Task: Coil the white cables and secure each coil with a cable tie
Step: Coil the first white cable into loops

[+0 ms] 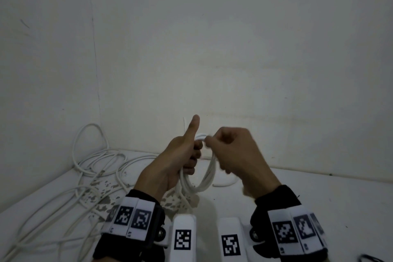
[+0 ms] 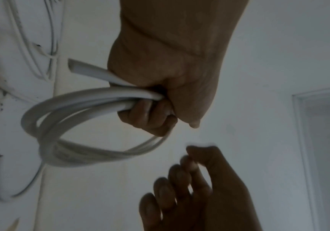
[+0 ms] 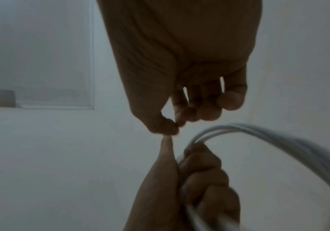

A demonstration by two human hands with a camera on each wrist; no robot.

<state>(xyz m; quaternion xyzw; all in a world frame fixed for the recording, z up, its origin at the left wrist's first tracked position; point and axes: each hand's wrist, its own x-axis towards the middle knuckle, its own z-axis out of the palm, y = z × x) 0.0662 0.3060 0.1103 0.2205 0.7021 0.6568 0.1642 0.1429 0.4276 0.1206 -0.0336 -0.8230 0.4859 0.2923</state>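
Note:
My left hand [image 1: 192, 160] grips a coil of white cable [image 1: 200, 185] in a fist, thumb pointing up, and holds it above the white table [image 1: 319, 198]. In the left wrist view the coil [image 2: 61, 112] hangs in several loops from the left hand [image 2: 152, 109], with a short cut end sticking out beside the fist. My right hand [image 1: 207, 142] is at the top of the coil, fingers curled, thumb and forefinger pressed together. The right wrist view shows that pinch of the right hand [image 3: 175, 126] just above the left thumb; I see nothing in it. The picture is blurred.
A tangle of loose white cables [image 1: 95, 166] lies on the table's left side and climbs the wall corner. Another cable loop [image 1: 225, 184] lies behind the coil. The wall stands close behind. A small black item [image 1: 370, 259] is at the bottom right edge.

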